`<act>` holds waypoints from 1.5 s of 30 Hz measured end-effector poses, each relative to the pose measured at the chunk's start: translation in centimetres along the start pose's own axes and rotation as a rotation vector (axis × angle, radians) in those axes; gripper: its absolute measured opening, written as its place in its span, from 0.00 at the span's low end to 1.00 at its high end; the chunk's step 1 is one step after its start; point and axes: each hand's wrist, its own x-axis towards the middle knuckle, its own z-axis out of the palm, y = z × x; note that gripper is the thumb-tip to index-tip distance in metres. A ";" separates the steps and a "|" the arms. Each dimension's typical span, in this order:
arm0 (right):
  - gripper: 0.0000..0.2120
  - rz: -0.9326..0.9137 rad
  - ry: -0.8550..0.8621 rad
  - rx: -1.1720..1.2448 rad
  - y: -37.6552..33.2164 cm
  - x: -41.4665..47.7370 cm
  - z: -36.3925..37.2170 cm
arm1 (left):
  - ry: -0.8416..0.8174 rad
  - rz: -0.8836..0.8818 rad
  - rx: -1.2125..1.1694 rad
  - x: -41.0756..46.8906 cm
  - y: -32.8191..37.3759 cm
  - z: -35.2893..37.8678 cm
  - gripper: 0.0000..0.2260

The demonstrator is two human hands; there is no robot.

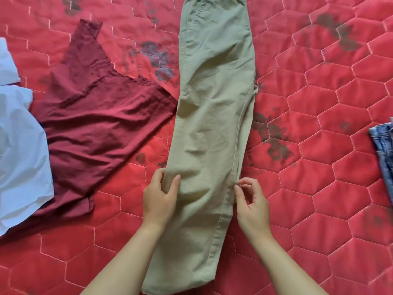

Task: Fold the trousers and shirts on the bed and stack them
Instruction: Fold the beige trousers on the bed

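Left hand (158, 201) on trousers (212, 116), red quilted bedspread (319, 188)

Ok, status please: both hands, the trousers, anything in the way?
Left hand grips left edge of khaki trousers; right hand at right edge, grip unclear. Trousers folded lengthwise, flat on bed. Maroon shirt corner touches them on the left.

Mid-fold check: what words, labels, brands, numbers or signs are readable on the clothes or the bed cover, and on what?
None can be read.
khaki trousers: no tag or print shows.
maroon shirt, white shirt: plain.
denim piece at the right edge: mostly cut off, no label shows.
bed cover: dark flower prints only, no letters.
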 end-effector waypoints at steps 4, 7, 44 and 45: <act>0.15 0.009 -0.094 -0.063 -0.8 -1.1 -1.4 | 0.001 0.015 -0.050 -0.7 0.7 -1.4 0.06; 0.24 0.045 -0.143 -0.071 -1.6 -1.8 -1.8 | -0.019 -0.017 -0.065 -1.5 1.3 -2.2 0.09; 0.03 0.071 0.021 0.090 -6.3 -13.5 -12.4 | -0.212 0.086 -0.054 -14.7 8.2 -6.3 0.35; 0.04 0.058 -0.004 0.031 -5.9 -13.9 -13.0 | -0.146 0.077 -0.056 -15.6 8.5 -5.9 0.33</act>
